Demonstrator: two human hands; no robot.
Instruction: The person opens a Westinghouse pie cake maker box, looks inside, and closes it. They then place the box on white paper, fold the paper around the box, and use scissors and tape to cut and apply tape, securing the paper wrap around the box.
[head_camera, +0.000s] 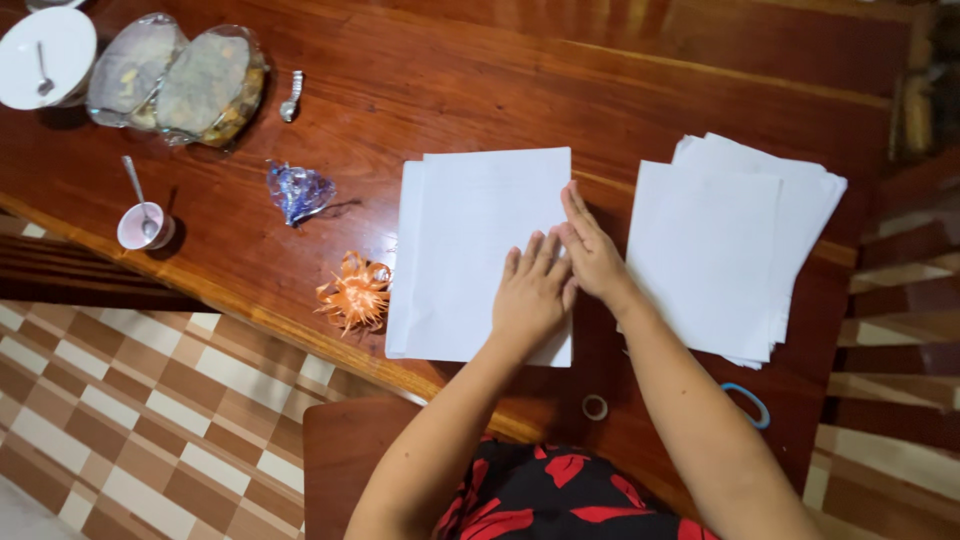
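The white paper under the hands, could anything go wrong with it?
Maybe. The white paper sticks out a little past the table edge, so a push from the left hand or right hand could slide it off. The orange ribbon bow lies right beside it and might get knocked to the floor. The paper stack also hangs over the edge and could tip.

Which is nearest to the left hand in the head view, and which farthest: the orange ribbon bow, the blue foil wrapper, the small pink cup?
From the left hand:
1. Orange ribbon bow, to its left by the table edge.
2. Blue foil wrapper, farther left and up.
3. Small pink cup, far left.
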